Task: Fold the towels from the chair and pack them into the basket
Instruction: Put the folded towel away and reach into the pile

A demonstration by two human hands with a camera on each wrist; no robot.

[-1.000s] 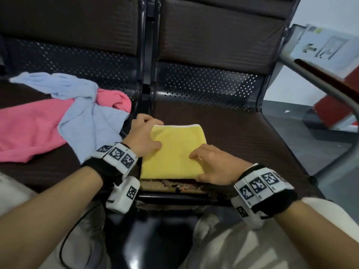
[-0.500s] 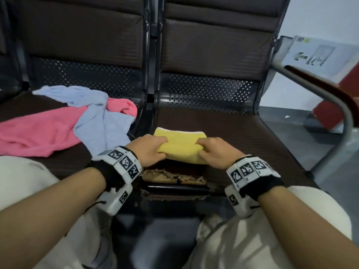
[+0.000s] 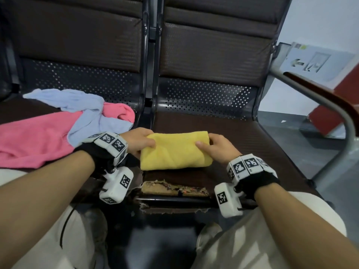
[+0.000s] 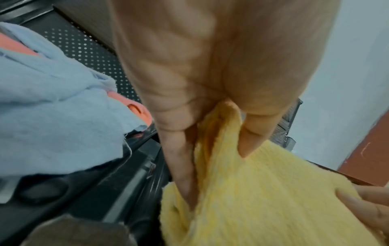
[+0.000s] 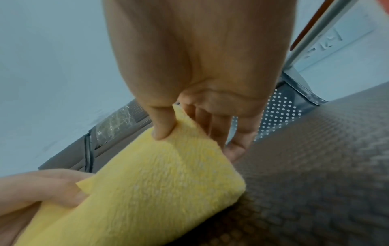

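Note:
A folded yellow towel [image 3: 174, 151] hangs just above the front of the right chair seat [image 3: 242, 136], held at both ends. My left hand [image 3: 138, 141] pinches its left end, thumb on top and fingers beneath; the left wrist view shows the yellow towel [image 4: 263, 199] squeezed between thumb and fingers. My right hand [image 3: 215, 146] pinches the right end, and in the right wrist view the yellow towel [image 5: 157, 183] sits under the thumb with fingers behind it. A pink towel [image 3: 37, 138] and a light blue towel [image 3: 87, 115] lie crumpled on the left seat. No basket is in view.
The right seat's front edge [image 3: 174, 189] is torn, with padding showing. A curved metal armrest [image 3: 334, 111] rises at the right, with grey floor beyond it. Dark padded backrests [image 3: 209, 45] stand behind both seats. My knees in light trousers sit below the seat edge.
The yellow towel lay flat under both palms a second ago. Both hands have since folded it in half, taken hold of its ends and lifted it slightly off the seat.

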